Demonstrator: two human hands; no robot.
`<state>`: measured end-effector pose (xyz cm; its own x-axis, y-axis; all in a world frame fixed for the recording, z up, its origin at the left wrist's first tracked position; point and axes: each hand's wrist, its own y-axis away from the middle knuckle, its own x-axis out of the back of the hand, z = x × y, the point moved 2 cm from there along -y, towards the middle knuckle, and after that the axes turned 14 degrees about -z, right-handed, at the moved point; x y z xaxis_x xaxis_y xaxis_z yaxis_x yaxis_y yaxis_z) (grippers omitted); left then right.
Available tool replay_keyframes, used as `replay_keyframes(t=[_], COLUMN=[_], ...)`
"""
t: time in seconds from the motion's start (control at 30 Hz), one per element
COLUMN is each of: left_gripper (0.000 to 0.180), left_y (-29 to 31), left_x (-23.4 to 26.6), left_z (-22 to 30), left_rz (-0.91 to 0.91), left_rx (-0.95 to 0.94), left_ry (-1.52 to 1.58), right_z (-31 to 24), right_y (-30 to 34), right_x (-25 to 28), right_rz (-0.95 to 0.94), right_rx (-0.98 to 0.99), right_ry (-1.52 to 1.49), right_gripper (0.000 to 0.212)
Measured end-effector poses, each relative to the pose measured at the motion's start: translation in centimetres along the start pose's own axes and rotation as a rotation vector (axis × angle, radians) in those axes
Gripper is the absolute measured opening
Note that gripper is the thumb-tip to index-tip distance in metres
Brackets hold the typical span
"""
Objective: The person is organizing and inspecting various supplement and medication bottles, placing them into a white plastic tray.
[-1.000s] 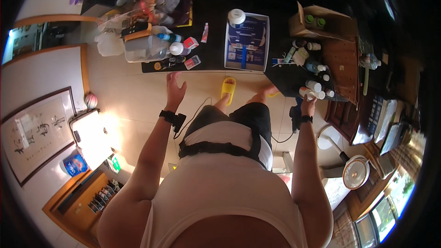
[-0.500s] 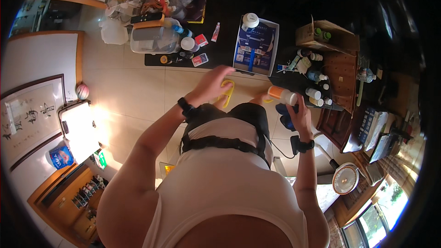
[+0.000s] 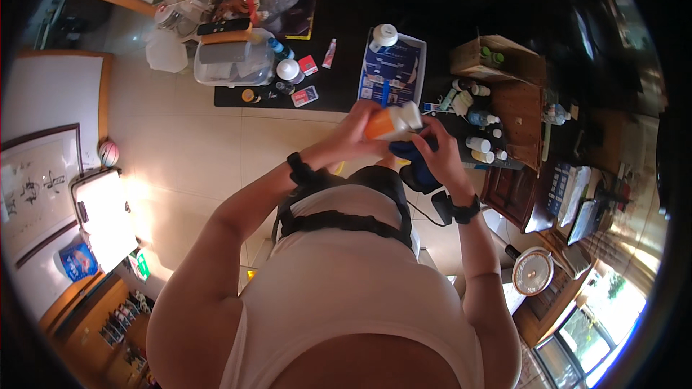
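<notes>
Above the person's lap, just off the near edge of the black table (image 3: 340,88), the left hand (image 3: 355,134) is curling around a white bottle with an orange label (image 3: 386,124), holding it tilted with its white cap toward the right. Blur is softening the bottle's outline, and the left fingers are partly disappearing behind it. The right hand (image 3: 441,151) is hanging just beside the cap with fingers bent; whether they are pinching it or only nearing it, I cannot tell. Beneath that hand, a dark blue object (image 3: 419,176) is showing only partly, its kind being hard to make out. The left hand and bottle are covering the near end of the white-rimmed box (image 3: 421,66). Inside the cardboard box (image 3: 466,65), green caps (image 3: 493,57) are showing while their lower parts are staying hidden. Deep shadow is swallowing the table's far side.
</notes>
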<state>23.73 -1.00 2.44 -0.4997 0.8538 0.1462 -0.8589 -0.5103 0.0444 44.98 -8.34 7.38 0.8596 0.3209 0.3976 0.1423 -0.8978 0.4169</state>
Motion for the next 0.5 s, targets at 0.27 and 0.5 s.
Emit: replay_keyframes(t=[0.27,0.5], left_gripper=[0.042,0.05], left_y=[0.6,-0.9], left_x=[2.4,1.6], left_z=[0.2,2.8], left_rz=[-0.008,0.045], left_rx=[0.214,0.118], left_ry=[0.443,0.64], right_z=[-0.1,-6.0], right_y=[0.3,-0.9], right_x=[1.7,0.1], right_rz=[0.292,0.388], right_rx=[0.195,0.357], right_ry=[0.282,0.304], right_gripper=[0.046,0.055])
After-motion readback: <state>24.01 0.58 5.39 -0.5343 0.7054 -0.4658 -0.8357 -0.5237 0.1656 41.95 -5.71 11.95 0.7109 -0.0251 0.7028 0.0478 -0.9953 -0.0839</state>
